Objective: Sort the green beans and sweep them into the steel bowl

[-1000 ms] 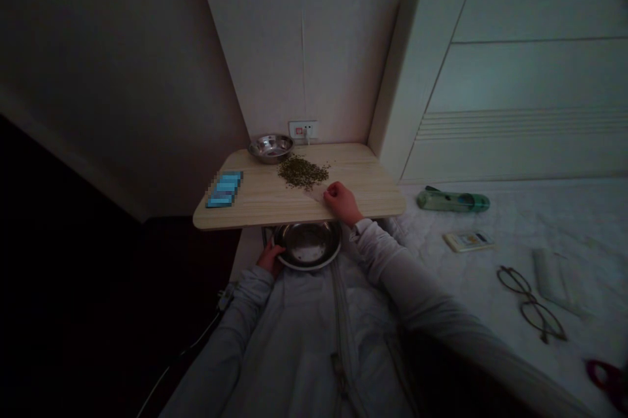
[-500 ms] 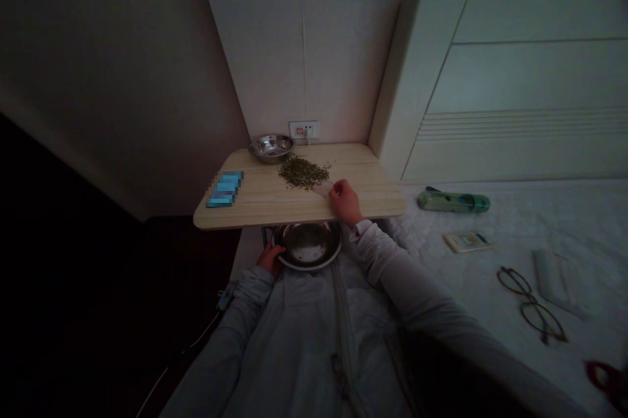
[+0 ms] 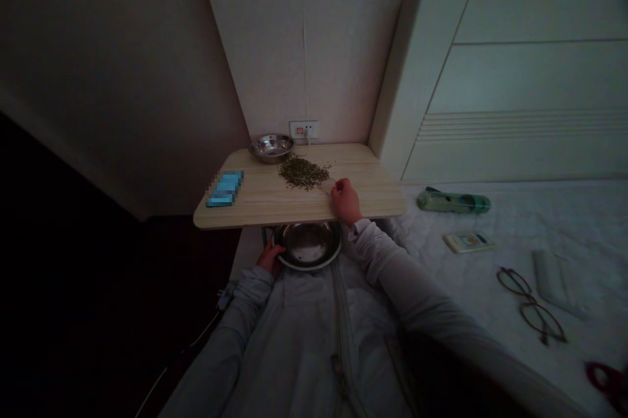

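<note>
Currently: lower bowl (image 3: 309,267) below tabletop (image 3: 260,205) edge

Left grip (image 3: 269,259) clasps the bowl's rim; bowl contents are too dim to identify. Right grip (image 3: 346,201) pinches a thin translucent item (image 3: 325,188) beside green granules (image 3: 303,173) heaped near the rear bowl (image 3: 269,157).

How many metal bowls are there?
2: the back bowl on the tabletop, back left; the front bowl, partly hidden beneath its front edge, gripped by the left hand.

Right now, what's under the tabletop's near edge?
A metal bowl, with the left hand at its rim, shows below the tabletop. The tabletop hides the bowl's far rim and anything farther underneath.
</note>
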`<action>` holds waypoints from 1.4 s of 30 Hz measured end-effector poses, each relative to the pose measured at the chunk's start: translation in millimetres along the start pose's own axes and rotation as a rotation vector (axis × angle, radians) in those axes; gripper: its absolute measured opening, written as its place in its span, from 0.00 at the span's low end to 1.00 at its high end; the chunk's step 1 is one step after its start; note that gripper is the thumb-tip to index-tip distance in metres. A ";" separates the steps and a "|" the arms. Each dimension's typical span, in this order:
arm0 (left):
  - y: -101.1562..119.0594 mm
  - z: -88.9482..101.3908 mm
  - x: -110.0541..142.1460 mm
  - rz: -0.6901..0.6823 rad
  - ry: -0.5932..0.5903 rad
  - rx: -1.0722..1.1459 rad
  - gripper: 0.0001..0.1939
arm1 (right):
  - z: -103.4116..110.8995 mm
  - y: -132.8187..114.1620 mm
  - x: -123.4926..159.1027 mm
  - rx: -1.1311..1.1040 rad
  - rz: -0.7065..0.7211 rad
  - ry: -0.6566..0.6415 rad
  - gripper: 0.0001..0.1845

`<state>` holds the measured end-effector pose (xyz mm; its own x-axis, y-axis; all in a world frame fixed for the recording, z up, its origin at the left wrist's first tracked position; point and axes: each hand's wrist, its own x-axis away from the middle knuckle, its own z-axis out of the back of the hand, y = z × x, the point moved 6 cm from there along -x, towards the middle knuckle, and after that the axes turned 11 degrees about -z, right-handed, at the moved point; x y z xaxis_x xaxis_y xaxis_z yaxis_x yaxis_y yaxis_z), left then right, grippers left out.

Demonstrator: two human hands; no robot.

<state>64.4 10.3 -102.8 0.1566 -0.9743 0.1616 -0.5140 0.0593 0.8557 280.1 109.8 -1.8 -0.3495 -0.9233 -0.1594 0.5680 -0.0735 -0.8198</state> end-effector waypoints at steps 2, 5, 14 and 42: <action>-1.0 0.7 -0.6 0.005 0.003 -0.007 0.29 | -1.1 -0.5 -1.1 -0.002 0.014 0.005 0.08; -2.0 0.4 -1.2 0.009 0.002 -0.007 0.30 | -3.7 0.0 -4.2 0.007 0.016 -0.004 0.08; 1.2 -3.4 -1.0 0.002 -0.012 -0.013 0.28 | -7.0 -1.9 -11.2 0.009 0.026 -0.058 0.10; -0.2 -3.5 -2.6 0.009 0.033 -0.001 0.28 | -15.0 -3.5 -3.4 0.001 0.099 -0.256 0.10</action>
<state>67.1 13.7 -101.6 0.1801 -0.9660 0.1856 -0.5146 0.0682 0.8547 268.2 118.8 -6.7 -0.0928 -0.9912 -0.0947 0.5908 0.0217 -0.8065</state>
